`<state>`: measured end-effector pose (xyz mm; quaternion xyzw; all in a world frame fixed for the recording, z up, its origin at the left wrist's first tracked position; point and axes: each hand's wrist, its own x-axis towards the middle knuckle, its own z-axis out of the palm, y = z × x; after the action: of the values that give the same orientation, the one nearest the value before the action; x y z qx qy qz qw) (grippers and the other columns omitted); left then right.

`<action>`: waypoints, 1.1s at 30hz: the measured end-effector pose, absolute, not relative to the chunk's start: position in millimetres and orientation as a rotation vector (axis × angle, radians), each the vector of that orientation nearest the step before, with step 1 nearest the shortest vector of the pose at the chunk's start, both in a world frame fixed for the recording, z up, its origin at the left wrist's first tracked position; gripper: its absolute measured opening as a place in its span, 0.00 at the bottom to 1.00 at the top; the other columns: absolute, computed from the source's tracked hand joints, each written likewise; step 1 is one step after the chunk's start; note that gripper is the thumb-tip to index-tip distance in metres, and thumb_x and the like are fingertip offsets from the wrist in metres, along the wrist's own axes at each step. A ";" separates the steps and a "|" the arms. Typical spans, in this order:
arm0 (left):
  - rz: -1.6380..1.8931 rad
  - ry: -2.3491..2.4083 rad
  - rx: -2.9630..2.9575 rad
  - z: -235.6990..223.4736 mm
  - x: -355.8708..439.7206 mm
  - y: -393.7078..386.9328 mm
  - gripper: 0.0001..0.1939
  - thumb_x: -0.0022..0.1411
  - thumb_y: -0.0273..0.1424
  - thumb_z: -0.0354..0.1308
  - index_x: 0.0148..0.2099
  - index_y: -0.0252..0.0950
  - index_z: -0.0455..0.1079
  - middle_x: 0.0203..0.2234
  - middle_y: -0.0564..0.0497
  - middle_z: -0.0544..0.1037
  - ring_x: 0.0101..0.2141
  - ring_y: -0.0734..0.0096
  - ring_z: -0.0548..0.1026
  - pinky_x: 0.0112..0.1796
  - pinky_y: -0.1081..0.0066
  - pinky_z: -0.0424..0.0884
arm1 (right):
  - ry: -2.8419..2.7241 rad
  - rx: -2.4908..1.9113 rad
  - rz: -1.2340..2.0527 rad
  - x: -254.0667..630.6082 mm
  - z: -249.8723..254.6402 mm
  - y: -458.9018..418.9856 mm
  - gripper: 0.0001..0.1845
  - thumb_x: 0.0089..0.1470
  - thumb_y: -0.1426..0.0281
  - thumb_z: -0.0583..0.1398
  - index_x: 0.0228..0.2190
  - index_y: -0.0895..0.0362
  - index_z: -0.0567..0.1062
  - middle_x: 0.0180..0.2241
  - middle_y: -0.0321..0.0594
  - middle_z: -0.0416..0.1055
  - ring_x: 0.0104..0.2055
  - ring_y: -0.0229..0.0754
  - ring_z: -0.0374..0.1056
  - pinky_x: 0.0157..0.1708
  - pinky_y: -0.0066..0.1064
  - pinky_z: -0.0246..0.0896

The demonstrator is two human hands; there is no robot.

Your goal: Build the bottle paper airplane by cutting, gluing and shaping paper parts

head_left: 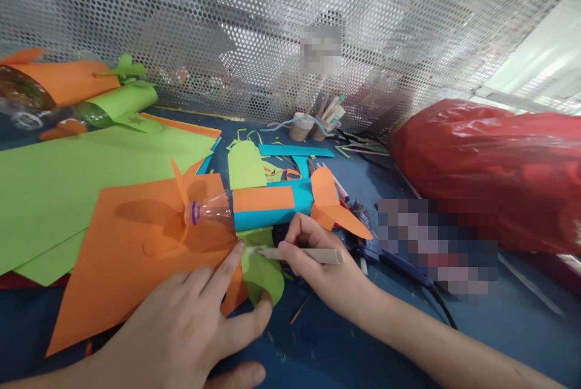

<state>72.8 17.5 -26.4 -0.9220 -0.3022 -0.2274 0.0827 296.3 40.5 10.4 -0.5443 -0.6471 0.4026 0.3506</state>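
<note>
A plastic bottle (215,208) wrapped in blue paper (267,219) lies on its side like a model plane, with an orange strip (263,198) along its body. Green paper wings stick out on both sides, and orange paper fins (325,187) sit at the tail. My right hand (318,265) grips a pale marker (329,255), its tip on the near green wing (262,274). Fingers spread, my left hand (186,310) presses a fingertip near the wing's inner edge and touches its curled outer end. The far wing (246,164) stands beyond the bottle.
Orange paper (136,219) and green sheets (59,165) spread leftward. Two wrapped bottles (77,83) lie at far left. Pen cups (300,127) stand by the perforated metal wall (263,32). At right are a blue glue gun (394,262) with a cord and a red plastic bag (490,171).
</note>
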 end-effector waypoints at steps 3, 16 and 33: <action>-0.687 -0.897 -2.757 -27.6 73.1 17.7 0.21 0.70 0.48 0.41 0.55 0.56 0.71 0.47 0.45 0.75 0.36 0.56 0.74 0.31 0.65 0.68 | -1.678 -1.408 1.033 296.2 10.5 40.3 0.09 0.56 0.68 0.58 0.27 0.53 0.62 0.23 0.28 0.60 0.24 0.33 0.54 0.23 0.26 0.51; -0.702 -0.901 -2.752 -27.3 72.5 17.4 0.21 0.69 0.49 0.41 0.53 0.57 0.72 0.45 0.46 0.76 0.36 0.57 0.73 0.31 0.65 0.67 | -1.671 -1.422 1.007 295.5 12.3 40.7 0.09 0.55 0.69 0.57 0.26 0.53 0.61 0.23 0.28 0.60 0.24 0.34 0.55 0.24 0.26 0.52; -0.667 -0.914 -2.763 -27.5 72.1 17.8 0.21 0.69 0.49 0.41 0.54 0.57 0.72 0.46 0.45 0.75 0.36 0.56 0.74 0.31 0.65 0.68 | -1.679 -1.431 1.012 295.8 14.0 41.5 0.09 0.56 0.69 0.57 0.26 0.53 0.61 0.23 0.28 0.59 0.24 0.34 0.55 0.24 0.26 0.51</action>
<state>72.1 17.8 -27.5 -0.9226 -0.3052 -0.2227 0.0778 295.8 41.5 14.0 -0.5522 -0.6481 0.3908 0.3497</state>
